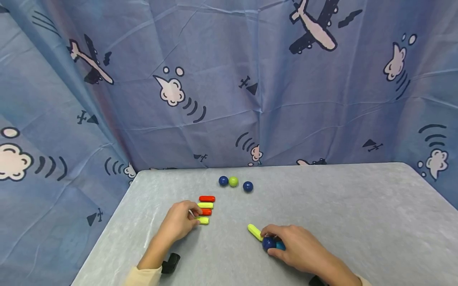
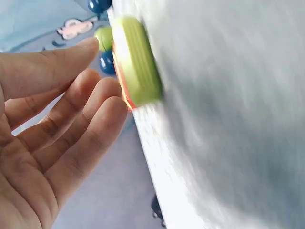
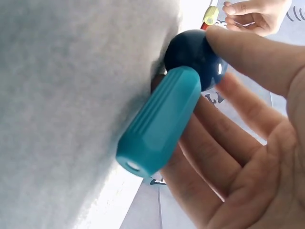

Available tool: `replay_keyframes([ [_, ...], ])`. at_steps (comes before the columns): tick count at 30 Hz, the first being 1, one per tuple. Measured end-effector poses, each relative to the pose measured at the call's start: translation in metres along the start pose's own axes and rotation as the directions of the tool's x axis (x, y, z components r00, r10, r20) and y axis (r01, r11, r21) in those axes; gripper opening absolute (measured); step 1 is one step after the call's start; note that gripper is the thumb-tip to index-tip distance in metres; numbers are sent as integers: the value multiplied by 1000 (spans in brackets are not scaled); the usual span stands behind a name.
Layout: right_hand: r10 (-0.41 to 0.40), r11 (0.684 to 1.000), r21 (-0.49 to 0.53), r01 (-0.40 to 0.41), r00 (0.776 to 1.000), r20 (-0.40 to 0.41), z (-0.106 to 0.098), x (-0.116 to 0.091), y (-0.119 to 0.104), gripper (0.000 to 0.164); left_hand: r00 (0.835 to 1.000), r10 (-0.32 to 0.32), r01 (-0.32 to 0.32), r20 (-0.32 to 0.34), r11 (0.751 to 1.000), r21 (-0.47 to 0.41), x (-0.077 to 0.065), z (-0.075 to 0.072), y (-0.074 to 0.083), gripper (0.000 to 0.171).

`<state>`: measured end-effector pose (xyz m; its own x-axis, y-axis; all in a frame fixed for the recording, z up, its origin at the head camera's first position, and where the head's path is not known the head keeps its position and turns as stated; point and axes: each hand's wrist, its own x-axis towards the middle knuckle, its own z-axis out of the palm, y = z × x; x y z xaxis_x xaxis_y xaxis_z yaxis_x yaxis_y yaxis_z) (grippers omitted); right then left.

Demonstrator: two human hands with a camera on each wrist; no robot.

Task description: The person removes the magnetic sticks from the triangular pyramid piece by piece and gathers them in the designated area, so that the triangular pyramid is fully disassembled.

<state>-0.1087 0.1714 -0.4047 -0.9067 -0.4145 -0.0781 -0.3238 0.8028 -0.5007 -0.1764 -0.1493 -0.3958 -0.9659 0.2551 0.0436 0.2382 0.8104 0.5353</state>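
My right hand (image 1: pixel 302 245) pinches a dark blue ball (image 1: pixel 269 244) between thumb and fingers, low over the table. A teal ribbed stick (image 3: pixel 159 121) touches or nearly touches the ball and points back under the palm. Just left of that hand lies a yellow-green stick (image 1: pixel 255 232), partly behind the fingers. My left hand (image 1: pixel 177 220) has its fingers loosely bent beside a column of several red and yellow-green sticks. Its fingertips are at the left ends of the nearest yellow-green stick (image 2: pixel 138 62) and a red stick (image 1: pixel 206 212), with nothing visibly held.
Toward the far edge of the grey table (image 1: pixel 340 206) are a blue ball (image 1: pixel 223 181), a green ball (image 1: pixel 233 181) and another blue ball (image 1: pixel 248 186). A blue curtain (image 1: pixel 222 87) with printed airplanes hangs behind and to the sides. Black wrist gear (image 1: pixel 171 263) sits by the left wrist.
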Motion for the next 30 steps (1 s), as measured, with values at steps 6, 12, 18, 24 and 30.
replay_keyframes([
  [6, -7, 1000, 19, 7, 1000, 18, -2, 1, 1, 34, 991, 129, -129, 31, 992, -10, -3, 5, 17, 19],
  [12, -72, 997, 20, 72, 997, 5, -3, 2, 4, 30, 973, 194, -191, 126, 981, -32, -6, 17, 35, 19],
  [18, -78, 997, 19, 78, 997, 19, -4, 3, 5, 29, 951, 237, -235, 200, 971, -34, -6, 32, 55, 20],
  [24, -113, 993, 18, 113, 994, -3, -5, 2, 7, 29, 927, 275, -279, 256, 960, -24, -3, 51, 71, 24],
  [30, -133, 991, 33, 133, 991, 4, -4, 2, 7, 30, 913, 284, -299, 291, 954, 7, -3, 64, 81, 29],
])
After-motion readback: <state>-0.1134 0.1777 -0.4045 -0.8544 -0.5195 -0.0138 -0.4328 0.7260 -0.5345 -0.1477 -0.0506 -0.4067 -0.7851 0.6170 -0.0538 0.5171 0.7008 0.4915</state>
